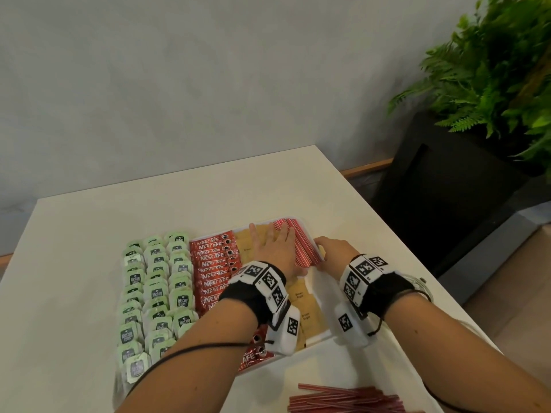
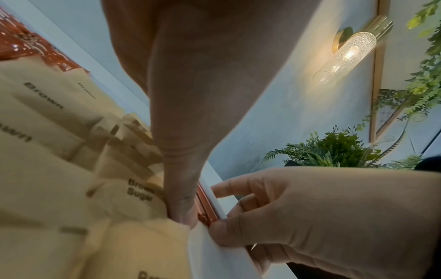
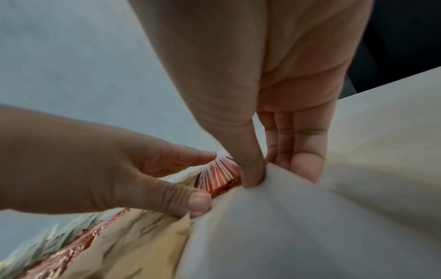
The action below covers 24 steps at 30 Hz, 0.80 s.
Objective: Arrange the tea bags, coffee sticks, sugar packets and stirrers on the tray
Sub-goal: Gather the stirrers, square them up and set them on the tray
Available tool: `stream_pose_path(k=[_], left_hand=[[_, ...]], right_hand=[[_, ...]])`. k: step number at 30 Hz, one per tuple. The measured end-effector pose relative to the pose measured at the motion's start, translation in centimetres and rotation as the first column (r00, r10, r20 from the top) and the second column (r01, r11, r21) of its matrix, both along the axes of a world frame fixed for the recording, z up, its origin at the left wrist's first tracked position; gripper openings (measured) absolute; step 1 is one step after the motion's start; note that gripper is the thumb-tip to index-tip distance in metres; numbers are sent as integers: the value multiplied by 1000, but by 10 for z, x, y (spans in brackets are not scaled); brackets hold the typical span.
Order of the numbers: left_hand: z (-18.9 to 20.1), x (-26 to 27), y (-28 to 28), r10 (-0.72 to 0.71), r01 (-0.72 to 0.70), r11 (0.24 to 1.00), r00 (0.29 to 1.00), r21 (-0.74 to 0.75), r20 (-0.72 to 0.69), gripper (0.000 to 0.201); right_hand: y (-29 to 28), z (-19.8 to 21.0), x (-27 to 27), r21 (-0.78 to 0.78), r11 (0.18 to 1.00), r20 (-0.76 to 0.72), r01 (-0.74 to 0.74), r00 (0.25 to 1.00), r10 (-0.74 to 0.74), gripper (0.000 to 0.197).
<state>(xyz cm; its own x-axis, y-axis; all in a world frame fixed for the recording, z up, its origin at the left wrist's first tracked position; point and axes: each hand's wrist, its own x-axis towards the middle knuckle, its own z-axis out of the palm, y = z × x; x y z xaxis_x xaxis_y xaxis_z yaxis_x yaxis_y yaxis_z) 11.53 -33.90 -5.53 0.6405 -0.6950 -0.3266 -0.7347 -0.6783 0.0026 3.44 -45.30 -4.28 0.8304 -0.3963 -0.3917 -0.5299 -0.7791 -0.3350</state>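
My left hand (image 1: 275, 248) lies flat on the stirrers (image 1: 307, 251) and sugar (image 1: 298, 296). My right hand (image 1: 337, 251) pinches the tray (image 1: 323, 296) rim.

Room beyond tray (image 1: 320, 290); planter (image 1: 447, 204) right, loose stirrers (image 1: 346, 399) near

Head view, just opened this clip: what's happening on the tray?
A person is arranging a white plastic tray. The left hand lies flat, fingers straight, on the red striped stirrers and brown paper sugar packets at its far right. The right hand pinches the tray's right rim beside them. Rows of green tea bags and red Nescafe coffee sticks lie further left. A loose pile of stirrers lies on the white table, off the tray.
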Motion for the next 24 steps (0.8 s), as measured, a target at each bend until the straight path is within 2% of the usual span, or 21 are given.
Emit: stream_pose_path(k=[5,9,13,15,21,24], left_hand=[[-2,0,2,15,-15,1000,1000,-2,-21,102],[1,-1,3,7,-7,1000,1000,-2,-6,105],[18,-11,8,-10,10,1000,1000,-7,23,105],[28,-19,14,-17,18,1000,999,-23,38,106],[46,-63,42,-50,51,997,999,-60,17,115],[45,-91,61,-74,70,994,996,-78,-50,118]], right_hand=[[0,1,-4,12,999,11,-41,999,41,31],[-1,0,-5,22,1000,-2,-14,1000,14,33],[2,6,-15,-19,998,2,56,998,-56,70],[5,17,-28,-22,998,22,50,999,-49,81],[26,44,-82,11,1000,67,12,998,-13,76],[41,46,-116,-2,999,47,-39,998,39,74]])
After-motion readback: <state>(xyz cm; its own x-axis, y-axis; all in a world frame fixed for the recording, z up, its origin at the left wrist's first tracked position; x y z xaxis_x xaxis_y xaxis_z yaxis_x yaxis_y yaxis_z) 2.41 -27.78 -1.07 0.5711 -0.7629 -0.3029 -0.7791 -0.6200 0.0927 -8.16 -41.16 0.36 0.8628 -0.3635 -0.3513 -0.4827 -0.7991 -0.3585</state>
